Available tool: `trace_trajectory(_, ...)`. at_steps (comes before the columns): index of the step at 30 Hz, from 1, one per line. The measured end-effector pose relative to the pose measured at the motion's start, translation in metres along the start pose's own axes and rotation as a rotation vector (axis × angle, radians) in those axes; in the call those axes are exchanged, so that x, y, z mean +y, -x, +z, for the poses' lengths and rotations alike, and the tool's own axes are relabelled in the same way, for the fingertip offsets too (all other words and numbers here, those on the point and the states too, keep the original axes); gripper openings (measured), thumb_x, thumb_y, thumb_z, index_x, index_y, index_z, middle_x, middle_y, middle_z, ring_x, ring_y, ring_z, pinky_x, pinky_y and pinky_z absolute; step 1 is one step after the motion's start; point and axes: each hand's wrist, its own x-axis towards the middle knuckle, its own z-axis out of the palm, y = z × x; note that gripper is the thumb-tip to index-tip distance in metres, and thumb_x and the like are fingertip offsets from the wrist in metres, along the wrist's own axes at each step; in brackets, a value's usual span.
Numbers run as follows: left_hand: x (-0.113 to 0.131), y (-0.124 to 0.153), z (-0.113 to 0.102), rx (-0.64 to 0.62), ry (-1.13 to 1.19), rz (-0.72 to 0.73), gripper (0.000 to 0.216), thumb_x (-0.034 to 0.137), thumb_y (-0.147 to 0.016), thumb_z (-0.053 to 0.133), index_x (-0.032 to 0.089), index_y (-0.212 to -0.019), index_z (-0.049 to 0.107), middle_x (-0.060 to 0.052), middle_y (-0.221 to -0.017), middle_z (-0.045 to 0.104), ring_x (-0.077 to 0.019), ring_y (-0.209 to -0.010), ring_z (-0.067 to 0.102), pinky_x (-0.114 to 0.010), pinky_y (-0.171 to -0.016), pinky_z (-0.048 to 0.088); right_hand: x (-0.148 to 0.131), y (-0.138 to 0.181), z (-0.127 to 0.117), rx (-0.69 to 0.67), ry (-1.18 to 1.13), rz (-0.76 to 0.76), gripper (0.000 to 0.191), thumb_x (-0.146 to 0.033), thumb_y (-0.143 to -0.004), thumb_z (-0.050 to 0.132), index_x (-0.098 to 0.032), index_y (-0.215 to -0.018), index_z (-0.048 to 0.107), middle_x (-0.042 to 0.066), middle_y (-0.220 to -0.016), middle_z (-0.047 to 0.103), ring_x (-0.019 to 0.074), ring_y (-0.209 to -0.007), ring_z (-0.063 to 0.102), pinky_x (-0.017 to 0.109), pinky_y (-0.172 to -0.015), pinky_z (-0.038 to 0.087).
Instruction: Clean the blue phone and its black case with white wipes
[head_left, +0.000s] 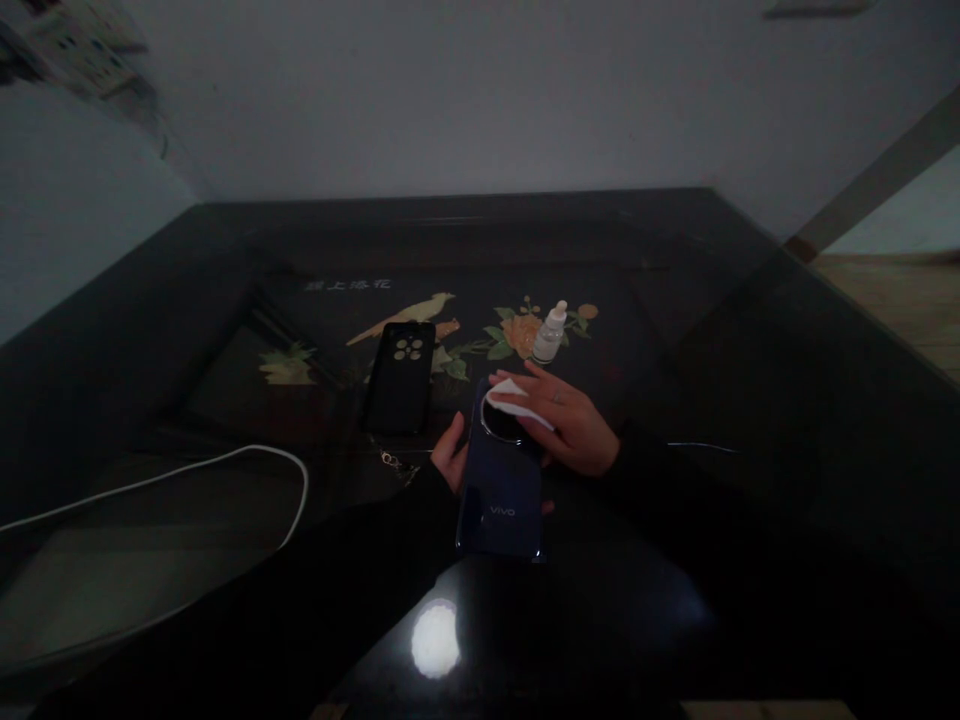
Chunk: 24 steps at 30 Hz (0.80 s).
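Observation:
A dark blue phone (501, 500), back side up, lies in my left hand (450, 455), whose thumb shows at its left edge and fingertips at its right. Over the round camera ring at the phone's top, my right hand (574, 425) presses a white cloth or wipe (517, 402) under its fingers. Beyond the phone and slightly left, a black phone case (401, 380) with camera cutouts rests on the table, a strap with a metal clasp (390, 459) at its lower end. A small dropper bottle (550, 335) stands upright just past my right hand.
The dark glossy table (660, 240) carries a bird-and-flower pattern and meets a pale wall (450, 100) at the back. A white cable (225, 455) loops across the left side. Near the upper left corner is what looks like a power strip (82, 55).

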Motion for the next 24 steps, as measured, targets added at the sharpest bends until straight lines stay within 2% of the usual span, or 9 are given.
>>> trace_trajectory(2,0.0009,-0.0004,0.001,-0.011,0.004,-0.045,0.067,0.057,-0.071,0.039,0.015,-0.123,0.038,-0.017,-0.114,0.053,-0.035,-0.113,0.04,-0.061,-0.087,0.024,0.0022,0.0007,-0.0008,0.087,-0.047,0.13,0.033,-0.019,-0.087,0.032,-0.019,-0.118,0.044,0.005,-0.123,0.048,0.0135,-0.118,0.039,0.042,-0.102,0.028)
trace_trajectory(3,0.0014,0.0,0.0013,-0.014,0.01,-0.059,0.068,0.058,-0.072,0.039,0.014,-0.123,0.038,-0.018,-0.114,0.053,-0.0356,-0.112,0.041,-0.062,-0.087,0.024,0.0027,0.0009,-0.0011,0.102,-0.065,0.143,0.033,-0.019,-0.087,0.032,-0.02,-0.117,0.045,0.005,-0.122,0.05,0.0138,-0.117,0.04,0.042,-0.101,0.028)
trace_trajectory(7,0.0042,0.0039,0.0008,0.014,0.049,0.031,0.055,0.05,-0.074,0.042,0.025,-0.123,0.037,-0.008,-0.107,0.059,-0.027,-0.113,0.043,-0.053,-0.094,0.025,-0.0007,0.0003,-0.0003,0.011,-0.092,-0.053,0.029,-0.02,-0.085,0.037,-0.019,-0.111,0.05,0.004,-0.119,0.053,0.0152,-0.118,0.039,0.045,-0.103,0.024)
trace_trajectory(9,0.0046,0.005,0.0005,0.025,0.057,0.053,0.055,0.048,-0.074,0.045,0.027,-0.124,0.035,-0.006,-0.106,0.059,-0.0256,-0.113,0.044,-0.05,-0.095,0.025,-0.0025,-0.0003,0.0011,-0.003,-0.081,-0.075,0.029,-0.02,-0.085,0.038,-0.018,-0.11,0.051,0.005,-0.118,0.054,0.0146,-0.118,0.039,0.044,-0.103,0.024)
trace_trajectory(14,0.0009,0.0026,0.0019,0.014,0.035,-0.051,0.064,0.052,-0.072,0.045,0.021,-0.127,0.032,-0.014,-0.115,0.052,-0.0353,-0.108,0.045,-0.063,-0.087,0.022,-0.0007,-0.0002,0.0028,0.06,-0.014,0.103,0.031,-0.019,-0.086,0.036,-0.016,-0.114,0.049,0.007,-0.121,0.051,0.0136,-0.119,0.037,0.04,-0.101,0.029)
trace_trajectory(18,0.0002,0.0011,0.0019,0.011,0.02,-0.032,0.064,0.052,-0.071,0.046,0.025,-0.127,0.031,-0.012,-0.12,0.049,-0.034,-0.111,0.043,-0.061,-0.089,0.023,-0.0002,0.0008,0.0035,-0.013,-0.005,-0.114,0.031,-0.022,-0.084,0.042,-0.019,-0.114,0.048,0.006,-0.121,0.05,0.0149,-0.12,0.036,0.044,-0.102,0.025)
trace_trajectory(20,0.0011,0.0012,0.0026,0.011,0.013,-0.024,0.064,0.052,-0.071,0.046,0.025,-0.127,0.031,-0.011,-0.12,0.05,-0.0318,-0.113,0.041,-0.057,-0.092,0.024,0.0003,0.0007,0.0042,-0.03,0.0,-0.148,0.032,-0.022,-0.083,0.042,-0.019,-0.115,0.047,0.006,-0.121,0.05,0.0152,-0.12,0.036,0.046,-0.103,0.023)
trace_trajectory(24,0.0016,0.0016,0.0049,0.033,-0.006,-0.041,0.061,0.053,-0.072,0.043,0.025,-0.126,0.033,-0.011,-0.116,0.053,-0.0332,-0.112,0.042,-0.06,-0.089,0.026,0.0032,-0.0002,0.0046,0.037,0.023,0.087,0.032,-0.02,-0.086,0.038,-0.019,-0.117,0.046,0.006,-0.124,0.048,0.014,-0.121,0.035,0.042,-0.102,0.026)
